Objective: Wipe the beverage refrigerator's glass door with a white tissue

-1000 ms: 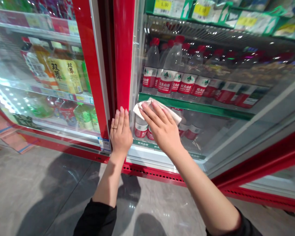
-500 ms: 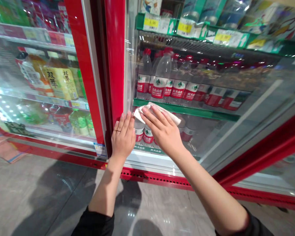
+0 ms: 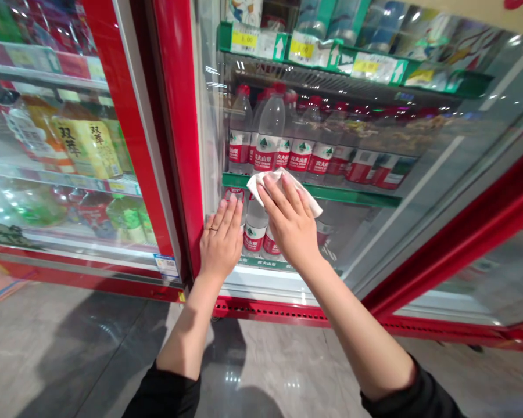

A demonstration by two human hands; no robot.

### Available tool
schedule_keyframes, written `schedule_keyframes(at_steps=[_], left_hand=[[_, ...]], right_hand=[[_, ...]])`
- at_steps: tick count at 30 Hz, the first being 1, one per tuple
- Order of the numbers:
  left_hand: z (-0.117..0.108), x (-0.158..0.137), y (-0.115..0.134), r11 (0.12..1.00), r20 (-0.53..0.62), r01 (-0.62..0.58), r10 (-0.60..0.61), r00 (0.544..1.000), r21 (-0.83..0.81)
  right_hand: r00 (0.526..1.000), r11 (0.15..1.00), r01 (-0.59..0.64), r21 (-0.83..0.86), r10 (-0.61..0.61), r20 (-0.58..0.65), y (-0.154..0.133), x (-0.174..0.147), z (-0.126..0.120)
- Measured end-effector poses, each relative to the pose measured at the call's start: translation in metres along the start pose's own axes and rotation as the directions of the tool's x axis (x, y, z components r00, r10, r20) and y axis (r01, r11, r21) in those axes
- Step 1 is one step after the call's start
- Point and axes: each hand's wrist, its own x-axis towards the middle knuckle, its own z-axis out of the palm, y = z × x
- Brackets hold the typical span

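My left hand (image 3: 221, 238) lies flat on the glass door beside its red frame (image 3: 176, 116), fingers stretched out and a ring on one of them. My right hand (image 3: 293, 223) is spread over a folded white cloth (image 3: 310, 200) and presses it against the glass. The palm and fingers hide much of the cloth. Behind the glass, red-capped water bottles (image 3: 268, 130) stand on a green-edged shelf (image 3: 357, 196). More bottles (image 3: 253, 237) show on the level below, partly covered by my hands.
A neighbouring drinks fridge (image 3: 135, 145) with yellow-labelled bottles (image 3: 87, 136) is at the left. Price tags (image 3: 244, 39) line the upper shelf. Another red door frame (image 3: 457, 255) slants across the right. Grey tiled floor (image 3: 283, 360) lies below, with a box (image 3: 9, 278) at far left.
The view has shifted, so the fridges appear further left. Both my hands have moved a little to the right across the glass, the white cloth travelling under my right hand.
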Motion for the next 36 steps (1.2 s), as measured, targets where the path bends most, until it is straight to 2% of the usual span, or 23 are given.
schedule_keyframes(at_steps=[3,7,11,13,17,20,22,25,29,32,36], left_hand=[[0.005,0.004,0.008,0.995,-0.055,-0.068,0.072,0.996,0.076],[0.006,0.008,0.025,0.986,-0.031,-0.115,0.120,0.992,0.121],[0.006,0.006,0.040,0.976,0.033,-0.179,0.176,0.984,0.124],[0.006,0.007,0.043,0.977,0.039,-0.174,0.171,0.985,0.124],[0.009,0.009,0.040,0.993,0.012,-0.097,0.096,0.995,0.072],[0.012,0.012,0.040,0.997,0.042,-0.075,0.074,0.996,0.011],[0.015,0.013,0.044,0.997,0.048,-0.076,0.075,0.996,0.012],[0.020,0.017,0.057,0.995,-0.007,-0.085,0.085,0.996,0.053],[0.020,0.026,0.073,0.994,-0.083,-0.088,0.093,0.992,0.070],[0.017,0.031,0.076,0.991,-0.083,-0.110,0.116,0.990,0.069],[0.013,0.036,0.074,0.969,-0.020,-0.235,0.237,0.971,0.072]], right_hand=[[0.998,1.000,0.015,0.004,-0.015,0.055,-0.002,-0.015,0.001],[0.996,0.997,-0.080,-0.019,0.080,0.050,0.008,-0.038,-0.006],[0.979,0.976,-0.201,0.079,0.200,0.028,0.006,-0.032,-0.003],[0.975,0.966,-0.222,0.130,0.220,0.025,0.000,-0.025,0.001],[0.989,0.975,-0.146,0.165,0.145,0.013,0.001,-0.020,0.001],[1.000,0.983,-0.008,0.185,0.002,0.030,0.019,-0.024,-0.010],[0.998,0.985,0.030,0.169,-0.039,0.049,0.032,-0.026,-0.018],[0.998,0.992,-0.059,0.113,0.056,0.032,0.039,-0.026,-0.025],[0.984,0.975,-0.175,0.134,0.178,-0.005,0.026,-0.019,-0.021],[0.983,0.965,-0.182,0.188,0.184,0.008,0.018,-0.013,-0.022],[0.977,0.970,-0.190,0.150,0.172,0.129,0.018,-0.011,-0.035]])
